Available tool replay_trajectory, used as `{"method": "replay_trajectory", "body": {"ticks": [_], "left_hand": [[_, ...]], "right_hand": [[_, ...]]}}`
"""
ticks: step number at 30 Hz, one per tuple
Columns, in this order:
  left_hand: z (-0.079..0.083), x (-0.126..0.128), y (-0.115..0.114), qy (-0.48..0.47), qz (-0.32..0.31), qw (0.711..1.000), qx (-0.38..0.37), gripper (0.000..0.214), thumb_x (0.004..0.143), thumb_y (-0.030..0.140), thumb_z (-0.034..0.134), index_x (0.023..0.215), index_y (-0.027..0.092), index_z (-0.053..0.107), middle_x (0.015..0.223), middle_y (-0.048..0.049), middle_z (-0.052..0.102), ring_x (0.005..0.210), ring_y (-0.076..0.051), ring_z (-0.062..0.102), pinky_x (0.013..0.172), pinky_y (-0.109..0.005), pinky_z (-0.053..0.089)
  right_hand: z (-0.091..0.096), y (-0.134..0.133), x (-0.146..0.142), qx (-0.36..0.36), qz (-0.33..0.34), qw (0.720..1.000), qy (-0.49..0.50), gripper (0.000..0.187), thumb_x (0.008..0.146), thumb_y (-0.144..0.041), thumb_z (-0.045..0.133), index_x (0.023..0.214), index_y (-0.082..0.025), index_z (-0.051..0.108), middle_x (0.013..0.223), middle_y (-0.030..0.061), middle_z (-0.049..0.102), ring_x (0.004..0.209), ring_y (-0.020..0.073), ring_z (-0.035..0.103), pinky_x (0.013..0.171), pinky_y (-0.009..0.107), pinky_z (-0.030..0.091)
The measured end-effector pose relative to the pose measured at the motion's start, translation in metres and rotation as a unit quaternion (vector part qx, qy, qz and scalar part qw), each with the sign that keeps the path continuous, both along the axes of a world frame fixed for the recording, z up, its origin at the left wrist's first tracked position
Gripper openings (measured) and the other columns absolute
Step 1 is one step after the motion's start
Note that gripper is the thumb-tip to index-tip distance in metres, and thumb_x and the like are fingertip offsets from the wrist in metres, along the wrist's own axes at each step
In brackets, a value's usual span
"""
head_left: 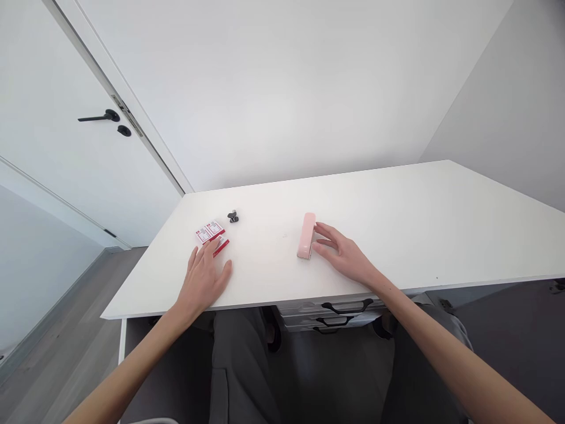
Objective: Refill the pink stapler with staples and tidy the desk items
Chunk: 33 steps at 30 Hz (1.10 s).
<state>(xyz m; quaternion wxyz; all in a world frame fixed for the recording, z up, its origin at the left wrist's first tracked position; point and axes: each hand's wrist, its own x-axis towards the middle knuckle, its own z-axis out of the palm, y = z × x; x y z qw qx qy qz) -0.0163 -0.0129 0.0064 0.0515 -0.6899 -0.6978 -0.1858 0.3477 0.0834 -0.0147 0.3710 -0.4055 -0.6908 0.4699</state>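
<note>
A pink stapler point(306, 234) lies on the white desk, its long side pointing away from me. Close against its right side is my right hand point(342, 252), fingers apart, with the fingertips at the stapler's edge and not wrapped round it. To the left, my left hand point(205, 281) rests with fingers spread at the near side of some small red-and-white boxes point(210, 231). Its fingertips partly cover the nearest red-and-white box point(222, 246). Just beyond the boxes sits a small black clip-like object point(233, 216), too small to name for certain.
The white desk point(388, 218) runs up to a wall at the back. Under its front edge are drawers with black handles point(347, 305). A white door with a black handle point(99, 116) stands at the left. My legs point(241, 365) are below the desk.
</note>
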Motion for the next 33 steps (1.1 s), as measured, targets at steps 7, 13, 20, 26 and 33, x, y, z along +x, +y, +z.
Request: {"method": "replay_trajectory", "body": {"ticks": [7,13,20,26,33], "left_hand": [[0.008,0.038,-0.002,-0.044,-0.092,0.994,-0.031,0.059,0.102,0.044,0.049,0.157,0.025,0.037,0.160,-0.0114,0.051,0.148,-0.033,0.046,0.121,-0.058,0.039],[0.010,0.089,0.024,-0.067,-0.209,0.972,-0.086,0.059,0.104,0.027,0.040,0.162,0.023,0.032,0.157,-0.0119,0.053,0.141,-0.031,0.050,0.117,-0.054,0.043],[0.004,0.114,0.040,-0.065,-0.299,0.948,-0.084,0.066,0.102,0.018,0.038,0.165,0.024,0.024,0.155,-0.0130,0.053,0.138,-0.029,0.051,0.117,-0.053,0.044],[0.002,0.085,0.045,-0.025,-0.248,0.967,-0.042,0.062,0.103,0.026,0.041,0.164,0.026,0.028,0.165,-0.0098,0.044,0.153,-0.029,0.036,0.125,-0.055,0.035],[0.001,-0.011,0.066,-0.002,0.011,0.998,0.056,0.060,0.099,0.046,0.050,0.152,0.020,0.046,0.167,-0.0181,0.038,0.158,-0.040,0.025,0.127,-0.067,0.023]], "right_hand": [[0.000,0.000,-0.001,0.042,0.010,0.998,-0.041,0.070,0.096,-0.056,0.069,0.159,-0.035,0.046,0.164,0.0064,0.049,0.140,0.0351,0.060,0.116,0.058,0.051],[-0.004,0.003,-0.003,0.044,-0.002,0.999,-0.017,0.065,0.097,-0.049,0.068,0.156,-0.031,0.048,0.158,0.0076,0.057,0.137,0.0307,0.063,0.119,0.055,0.049],[-0.011,0.009,-0.004,0.027,-0.016,0.998,0.051,0.056,0.097,-0.044,0.067,0.149,-0.025,0.054,0.153,0.0118,0.061,0.133,0.0277,0.066,0.118,0.051,0.051],[-0.006,0.008,-0.003,0.021,-0.029,0.999,0.038,0.046,0.099,-0.039,0.064,0.142,-0.025,0.058,0.150,0.0107,0.064,0.129,0.0270,0.068,0.116,0.051,0.052],[0.000,0.006,-0.002,0.011,-0.039,0.999,0.025,0.035,0.099,-0.036,0.062,0.134,-0.027,0.063,0.144,0.0094,0.068,0.125,0.0285,0.071,0.114,0.053,0.053]]}}
